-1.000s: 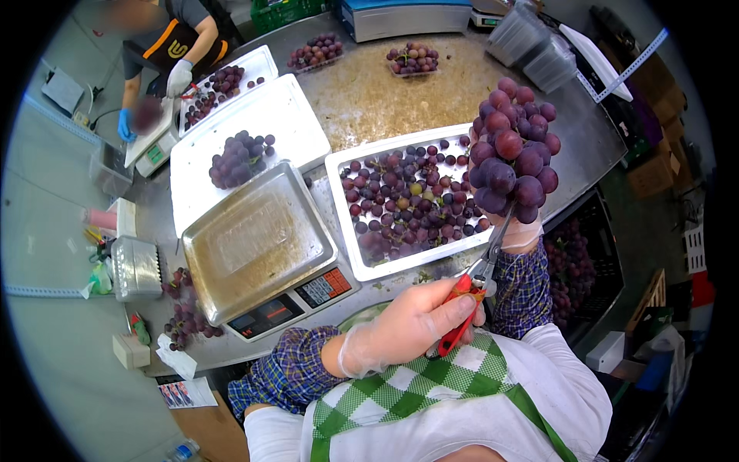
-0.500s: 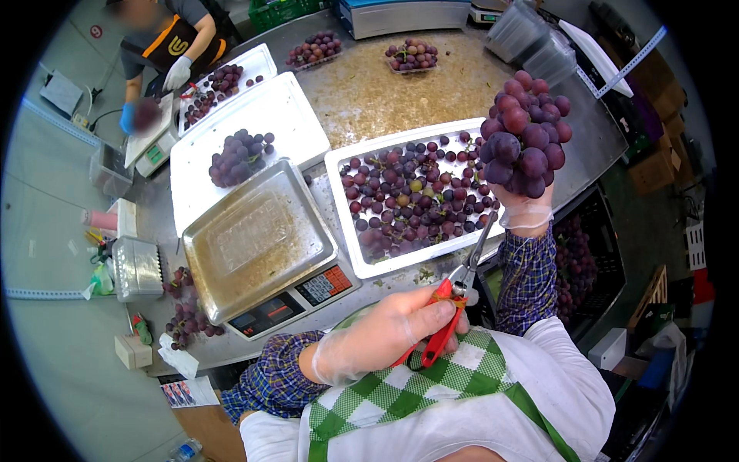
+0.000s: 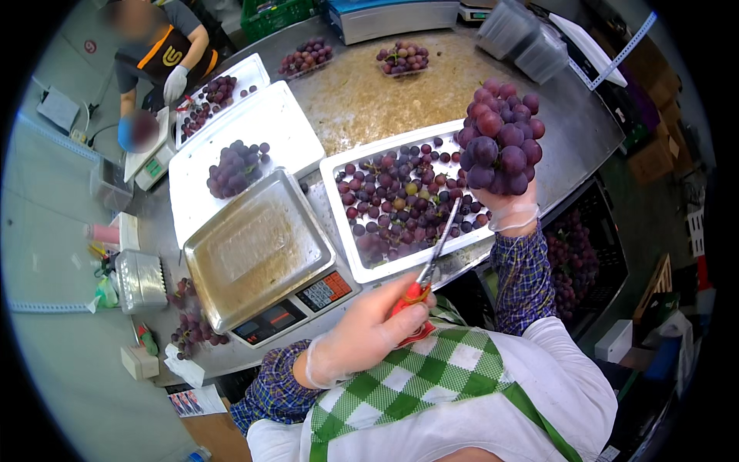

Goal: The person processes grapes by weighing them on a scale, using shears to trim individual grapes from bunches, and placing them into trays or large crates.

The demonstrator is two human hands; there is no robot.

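Note:
In my gloved left hand (image 3: pixel 382 329) is a pair of red-handled pruning shears (image 3: pixel 433 266). Their narrow blades point up and away, the tip in front of the near right part of a white foam tray (image 3: pixel 362 271). Loose purple grapes (image 3: pixel 400 204) cover the tray's bottom, with a few yellow-green ones among them. On the right, my gloved right hand (image 3: pixel 511 206) holds up a large bunch of grapes (image 3: pixel 502 138) from below. The bunch hides most of those fingers and the tray's far right corner.
Left of the tray stands a scale with a metal pan (image 3: pixel 258 246). A bunch (image 3: pixel 237 168) lies on a white foam lid (image 3: pixel 289 115) behind it. Packed grapes (image 3: pixel 402 58) sit at the back. A co-worker (image 3: pixel 165 50) stands far left. A black crate of grapes (image 3: pixel 573 262) is at my right.
The bunch and my right hand have shifted slightly left. My left hand has moved left, and the shears now point more steeply upward, their blades looking closer together.

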